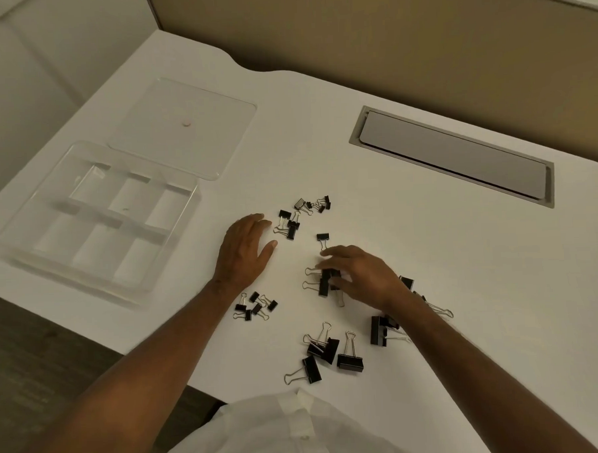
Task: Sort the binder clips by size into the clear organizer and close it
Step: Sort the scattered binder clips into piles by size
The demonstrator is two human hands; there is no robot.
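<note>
Black binder clips lie scattered on the white table in loose groups: small ones near my left forearm, medium ones by my left fingertips, large ones close to my body. My left hand rests flat on the table, fingers apart, holding nothing. My right hand hovers over a few medium clips with its fingers curled on them. The clear organizer, its compartments bare, stands at the left with its lid lying flat behind it.
A grey cable hatch is set into the table at the back right. A tan partition wall runs along the far edge. The table's front-left edge drops to a dark floor.
</note>
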